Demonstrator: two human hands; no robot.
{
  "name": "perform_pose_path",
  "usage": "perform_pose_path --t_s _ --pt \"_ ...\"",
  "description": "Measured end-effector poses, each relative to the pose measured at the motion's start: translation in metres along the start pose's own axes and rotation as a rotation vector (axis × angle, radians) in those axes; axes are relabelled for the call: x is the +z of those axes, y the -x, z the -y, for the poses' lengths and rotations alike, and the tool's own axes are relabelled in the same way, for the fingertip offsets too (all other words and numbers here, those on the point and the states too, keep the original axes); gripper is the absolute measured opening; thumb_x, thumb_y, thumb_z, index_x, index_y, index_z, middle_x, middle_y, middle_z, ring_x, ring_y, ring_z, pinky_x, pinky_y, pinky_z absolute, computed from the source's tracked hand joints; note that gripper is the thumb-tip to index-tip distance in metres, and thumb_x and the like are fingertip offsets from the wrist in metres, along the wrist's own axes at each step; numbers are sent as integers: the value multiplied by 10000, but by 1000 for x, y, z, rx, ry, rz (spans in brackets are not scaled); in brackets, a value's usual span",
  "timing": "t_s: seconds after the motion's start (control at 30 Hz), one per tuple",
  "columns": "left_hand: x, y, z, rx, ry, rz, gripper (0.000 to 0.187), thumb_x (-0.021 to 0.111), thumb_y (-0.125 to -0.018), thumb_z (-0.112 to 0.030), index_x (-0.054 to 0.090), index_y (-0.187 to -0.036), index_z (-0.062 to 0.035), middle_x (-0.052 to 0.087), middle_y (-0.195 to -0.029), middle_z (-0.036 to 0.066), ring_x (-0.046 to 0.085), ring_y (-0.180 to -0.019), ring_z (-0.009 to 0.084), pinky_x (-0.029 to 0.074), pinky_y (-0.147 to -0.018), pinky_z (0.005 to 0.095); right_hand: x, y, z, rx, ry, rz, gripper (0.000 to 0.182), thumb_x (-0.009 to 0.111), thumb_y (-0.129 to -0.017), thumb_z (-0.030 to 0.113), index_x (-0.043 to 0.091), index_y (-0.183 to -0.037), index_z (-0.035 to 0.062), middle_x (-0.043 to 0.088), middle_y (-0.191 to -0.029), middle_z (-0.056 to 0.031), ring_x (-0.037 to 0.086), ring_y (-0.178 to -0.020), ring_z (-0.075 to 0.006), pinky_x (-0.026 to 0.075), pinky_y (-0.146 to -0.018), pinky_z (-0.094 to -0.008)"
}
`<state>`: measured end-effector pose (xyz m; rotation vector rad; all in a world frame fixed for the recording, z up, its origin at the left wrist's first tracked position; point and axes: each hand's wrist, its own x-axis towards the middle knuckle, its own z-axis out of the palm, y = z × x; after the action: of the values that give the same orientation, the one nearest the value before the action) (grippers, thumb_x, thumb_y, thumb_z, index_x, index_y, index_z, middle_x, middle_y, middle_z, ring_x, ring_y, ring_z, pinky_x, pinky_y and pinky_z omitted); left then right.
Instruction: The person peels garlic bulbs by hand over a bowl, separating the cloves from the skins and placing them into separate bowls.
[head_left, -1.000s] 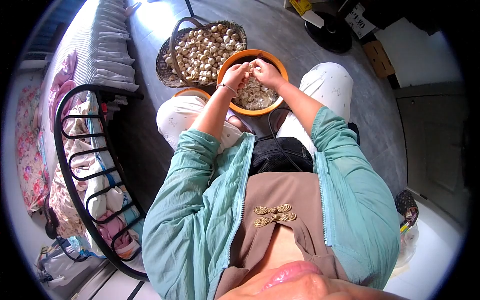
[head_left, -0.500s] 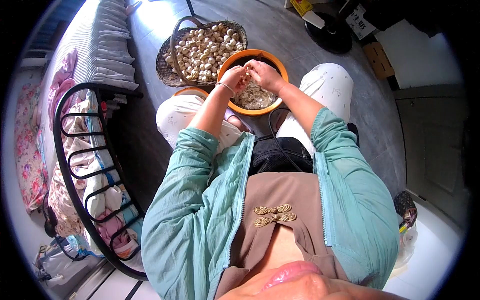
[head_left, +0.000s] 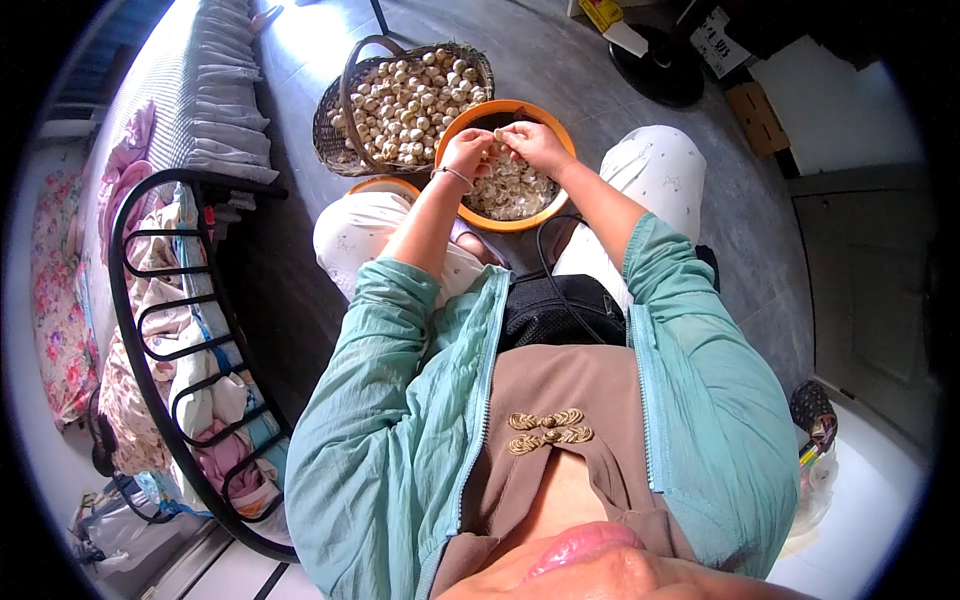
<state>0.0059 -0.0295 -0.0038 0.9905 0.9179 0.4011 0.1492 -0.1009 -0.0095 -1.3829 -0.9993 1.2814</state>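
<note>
Over an orange basin [head_left: 562, 190], both hands meet with their fingertips pinched together. My left hand [head_left: 466, 156], with a bracelet at the wrist, is closed. My right hand [head_left: 538, 146] pinches from the other side, and a small pale garlic clove [head_left: 499, 135] shows between the fingers, partly hidden. Thin, whitish garlic skins [head_left: 510, 195] fill the part of the basin nearer to me. Just left of the basin, a wicker basket [head_left: 347, 100] with a tall handle holds many garlic bulbs [head_left: 415, 105].
Another orange-rimmed container [head_left: 385, 184] is partly covered by my left knee. A black bag [head_left: 560, 308] rests at my lap with a cord. On the left stands a black metal bed frame [head_left: 190, 300] with bedding; a round black base [head_left: 655, 70] stands at back right.
My fingers have shifted slightly around the garlic, and my right hand's fingers are drawn closer to the tips. Basket and basin look the same.
</note>
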Motion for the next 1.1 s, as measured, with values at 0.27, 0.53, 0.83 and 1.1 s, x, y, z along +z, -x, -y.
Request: perform_pose_path --t_s 0.27,0.53,0.83,1.1 --pt "1 -1 0 76 -157 68 213 515 -895 -284 539 -793 -100 495 -589 -6 426 -430 84 297 -374 219 4 1 -3 -157 233 -94 136 587 -852 152 546 -834 23 612 -684 -44 551 -581 -93 444 -529 -232" --pt "-5 -3 0 18 131 130 235 444 -919 -248 514 -760 -91 501 -592 7 427 -436 107 311 -384 230 1 -1 1 -30 -98 -56 164 603 -849 183 509 -863 49 596 -704 -42 528 -552 -81 440 -499 -222" --pt "-11 -4 2 -80 303 5 163 567 -850 -226 521 -771 -91 510 -619 28 479 -499 125 346 -408 226 -7 -2 -2 346 -376 -43 292 494 -825 40 448 -1113 14 524 -949 -87 561 -813 -145 508 -728 -290" --pt "-9 -5 3 30 -3 63 48 503 -832 -105 537 -822 -73 481 -577 7 464 -453 98 350 -374 225 -6 3 10 79 -440 106 517 481 -774 -23 344 -1272 -2 485 -1167 -98 495 -1055 -169 429 -860 -273"
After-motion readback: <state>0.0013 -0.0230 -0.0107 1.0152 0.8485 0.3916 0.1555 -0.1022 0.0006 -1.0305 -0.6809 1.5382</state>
